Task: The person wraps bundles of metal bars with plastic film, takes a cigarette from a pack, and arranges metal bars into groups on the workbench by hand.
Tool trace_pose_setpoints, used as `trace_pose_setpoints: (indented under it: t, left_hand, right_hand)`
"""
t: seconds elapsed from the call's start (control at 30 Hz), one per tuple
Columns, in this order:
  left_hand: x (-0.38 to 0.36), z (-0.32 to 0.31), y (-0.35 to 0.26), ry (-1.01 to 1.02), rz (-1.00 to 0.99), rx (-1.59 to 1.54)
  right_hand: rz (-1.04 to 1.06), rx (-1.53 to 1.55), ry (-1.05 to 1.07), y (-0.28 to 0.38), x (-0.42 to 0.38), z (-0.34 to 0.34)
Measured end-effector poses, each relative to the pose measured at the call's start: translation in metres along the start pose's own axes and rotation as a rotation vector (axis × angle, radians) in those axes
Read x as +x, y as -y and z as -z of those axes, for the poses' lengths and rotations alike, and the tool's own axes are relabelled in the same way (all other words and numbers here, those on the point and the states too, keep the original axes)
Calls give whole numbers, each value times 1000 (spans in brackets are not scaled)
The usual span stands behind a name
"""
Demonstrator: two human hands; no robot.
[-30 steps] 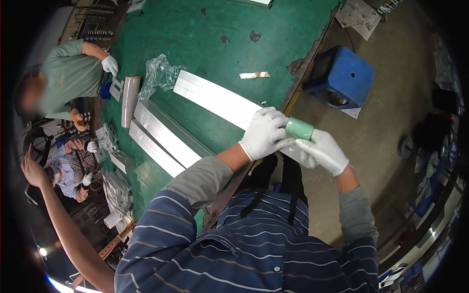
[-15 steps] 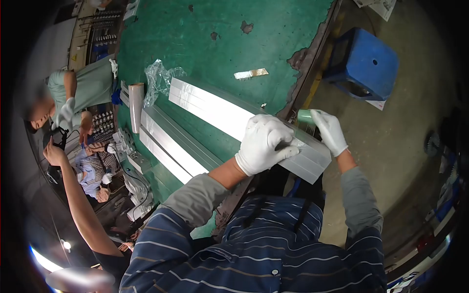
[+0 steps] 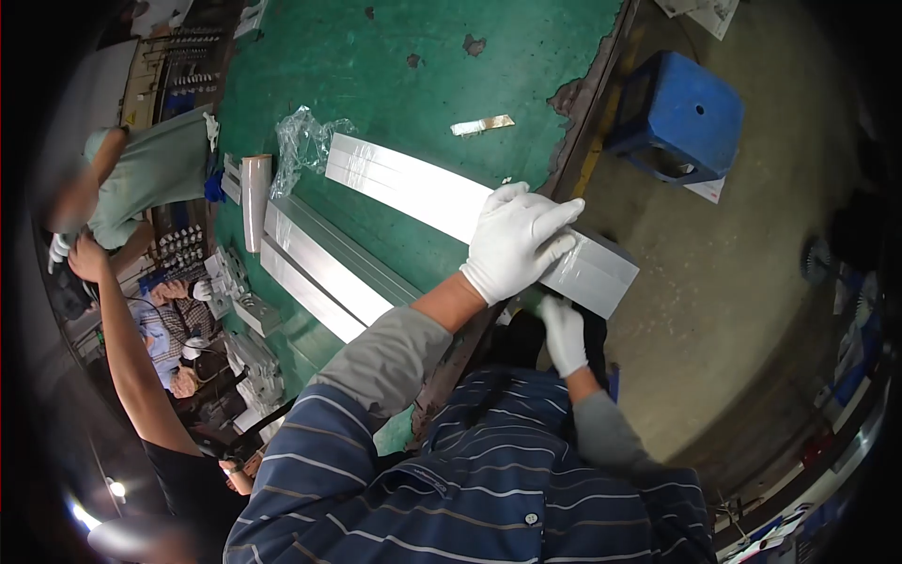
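Observation:
My left hand (image 3: 517, 241), in a white glove, grips across a long silvery metal profile (image 3: 409, 188) near its close end. Its index finger and thumb point right over the top face. Clear film or tape shows on that end, which juts past the table edge. Below the profile is my right hand (image 3: 566, 336), also gloved and smeared by motion. Its fingers are closed round a roll of green tape (image 3: 531, 301), mostly hidden in shadow under the profile. More silvery profiles (image 3: 324, 282) lie side by side to the left.
The worn green table (image 3: 404, 103) carries crumpled clear film (image 3: 303, 150), a film roll (image 3: 254, 202) and a small tape strip (image 3: 482, 125). A blue stool (image 3: 691, 117) stands on the floor at right. Other people are at left, one with an outstretched arm (image 3: 141, 376).
My right hand has moved with the green tape roll from the profile's far right side to underneath its near side. My left hand's fingers have spread from a pinch across the profile.

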State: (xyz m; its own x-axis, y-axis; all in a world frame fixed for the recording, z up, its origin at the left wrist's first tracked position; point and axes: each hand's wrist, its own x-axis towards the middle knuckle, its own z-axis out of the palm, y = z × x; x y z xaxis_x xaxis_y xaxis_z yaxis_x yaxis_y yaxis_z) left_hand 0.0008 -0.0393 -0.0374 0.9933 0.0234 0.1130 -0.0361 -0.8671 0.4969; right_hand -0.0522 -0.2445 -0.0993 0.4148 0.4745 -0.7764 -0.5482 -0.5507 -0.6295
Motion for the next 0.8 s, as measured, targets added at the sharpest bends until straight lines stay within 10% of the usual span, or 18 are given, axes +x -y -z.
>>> trace_pose_setpoints:
  t: [0.07,0.23,0.43,0.57,0.63,0.8]
  left_hand:
    - [-6,-1,1,-4,22,-48]
    - [-14,15,-1,-300,66,-302]
    - [-49,62,-70,-35,378,-194]
    - [-22,45,-66,-110,748,-738]
    - [-5,47,-69,-97,761,-695]
    - [59,48,-51,19,704,-491]
  right_hand:
    - [266,86,-54,23,-39,-11]
    - [149,636,-78,97,-78,-3]
    - [200,819,7,133,-77,17]
    - [-40,85,244,166,-74,71]
    - [205,-563,153,204,-64,92]
    - [461,-697,175,210,2,129]
